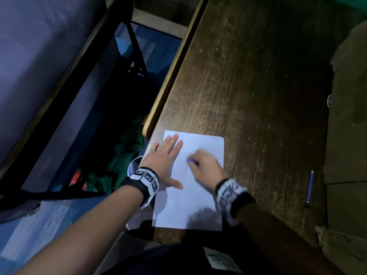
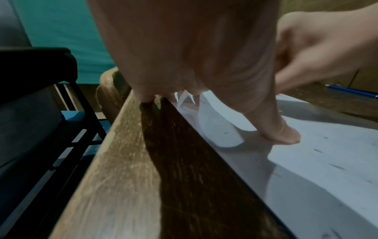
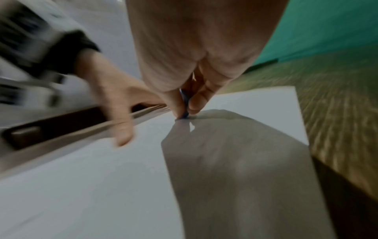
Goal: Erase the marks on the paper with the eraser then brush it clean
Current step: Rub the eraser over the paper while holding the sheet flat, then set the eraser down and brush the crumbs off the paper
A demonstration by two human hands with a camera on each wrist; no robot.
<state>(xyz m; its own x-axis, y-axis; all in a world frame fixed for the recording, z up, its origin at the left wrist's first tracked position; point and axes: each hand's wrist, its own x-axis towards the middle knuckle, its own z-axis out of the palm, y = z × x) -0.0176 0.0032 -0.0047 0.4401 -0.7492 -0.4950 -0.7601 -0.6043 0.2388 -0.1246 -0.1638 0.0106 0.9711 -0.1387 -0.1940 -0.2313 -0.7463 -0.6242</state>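
Pinched between thumb and fingertips of the right hand (image 1: 206,165), a small blue eraser (image 1: 189,160) is held with its lower end pressed on the paper (image 1: 198,205), near the middle of the upper half of the sheet. The eraser is almost hidden by the curled fingers, so only a short piece is seen; it is gripped low, probably so that pressure can be given without bending it. The left hand (image 1: 165,157) is laid flat and spread on the left side of the sheet, with straight fingers, and nothing is held in it. In the left wrist view one finger (image 2: 286,135) is pressed on the paper while another rests on the desk (image 1: 248,76) edge. It seems the sheet is fixed this way so that it will not slide or wrinkle under the rubbing. The paper lies at the near left corner of the desk, close to the edge. Small dark specks are seen on it in the left wrist view; whether they are marks or crumbs cannot be told. A blue pencil (image 1: 309,188) lies well apart at the right, out of the working area. No brush is seen.
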